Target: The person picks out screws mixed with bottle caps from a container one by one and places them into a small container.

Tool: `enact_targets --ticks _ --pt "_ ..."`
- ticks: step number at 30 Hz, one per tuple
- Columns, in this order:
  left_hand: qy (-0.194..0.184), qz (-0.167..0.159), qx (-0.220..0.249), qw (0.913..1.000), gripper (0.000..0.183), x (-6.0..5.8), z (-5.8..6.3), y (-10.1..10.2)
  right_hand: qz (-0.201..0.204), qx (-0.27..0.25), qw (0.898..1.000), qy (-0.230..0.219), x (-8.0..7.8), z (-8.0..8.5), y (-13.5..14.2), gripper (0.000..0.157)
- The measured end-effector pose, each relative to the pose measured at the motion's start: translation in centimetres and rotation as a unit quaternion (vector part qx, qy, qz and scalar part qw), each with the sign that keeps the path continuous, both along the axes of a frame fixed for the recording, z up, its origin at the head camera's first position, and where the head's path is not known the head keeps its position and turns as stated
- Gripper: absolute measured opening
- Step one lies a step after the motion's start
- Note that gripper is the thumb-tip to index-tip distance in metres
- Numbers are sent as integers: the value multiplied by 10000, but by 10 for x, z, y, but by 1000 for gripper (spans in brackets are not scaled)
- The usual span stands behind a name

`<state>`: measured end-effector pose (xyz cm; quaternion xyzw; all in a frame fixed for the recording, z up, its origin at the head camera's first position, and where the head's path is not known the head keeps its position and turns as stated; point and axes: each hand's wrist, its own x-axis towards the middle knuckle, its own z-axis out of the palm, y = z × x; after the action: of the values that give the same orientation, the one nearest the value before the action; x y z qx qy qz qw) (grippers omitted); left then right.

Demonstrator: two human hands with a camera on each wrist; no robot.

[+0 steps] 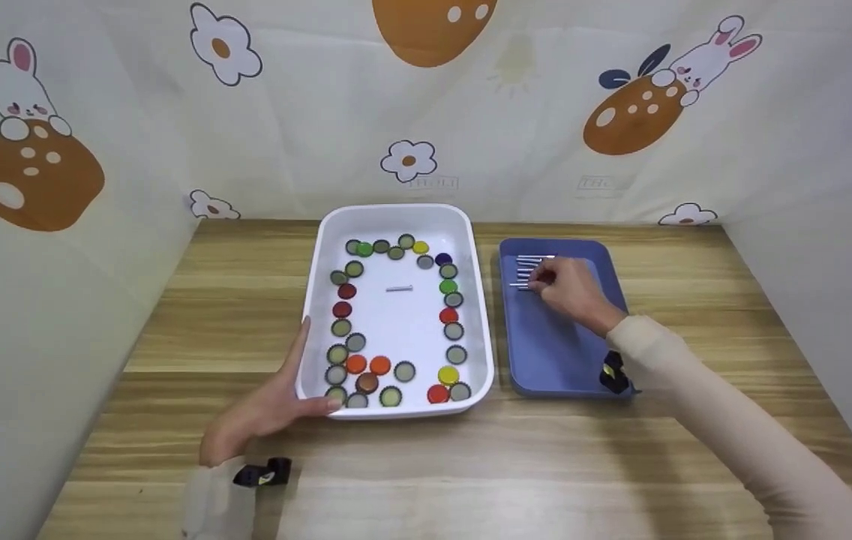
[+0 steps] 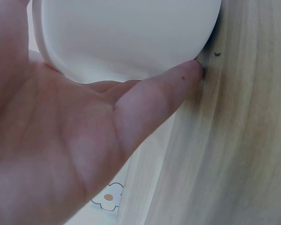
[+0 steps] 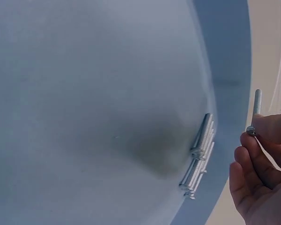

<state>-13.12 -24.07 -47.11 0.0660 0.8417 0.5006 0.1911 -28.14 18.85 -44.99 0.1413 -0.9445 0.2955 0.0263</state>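
Note:
My left hand (image 1: 272, 401) rests against the near left corner of a white tray (image 1: 403, 414), thumb along the near side and fingers along the left wall. In the left wrist view the straight thumb presses the tray's outer wall. A lone screw (image 1: 399, 289) lies near the middle of that tray, ringed by bottle caps (image 1: 341, 309). Over the blue tray (image 1: 546, 352), my right hand (image 1: 572, 289) pinches a silver screw (image 3: 257, 101) between thumb and fingertips. Several more screws (image 3: 203, 138) lie side by side near the blue tray's wall.
Both trays stand on a wood-grain table (image 1: 231, 300), the blue one just right of the white. Patterned cloth (image 1: 306, 135) with rabbits and flowers walls the table at the back and both sides. Caps in several colours line the white tray's inner edges.

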Motion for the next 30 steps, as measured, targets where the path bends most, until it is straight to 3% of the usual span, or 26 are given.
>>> enact_targets --ticks 8,25,30 --pt "-5 -26 -113 9999 127 0 5 1 -184 14 9997 -164 -5 -4 9 9" --pt "47 -19 -11 10000 126 0 4 -1 14 228 9997 -79 -8 -15 14 6" --pt "15 -42 47 10000 127 0 2 0 79 355 9990 -251 -9 -18 13 6"
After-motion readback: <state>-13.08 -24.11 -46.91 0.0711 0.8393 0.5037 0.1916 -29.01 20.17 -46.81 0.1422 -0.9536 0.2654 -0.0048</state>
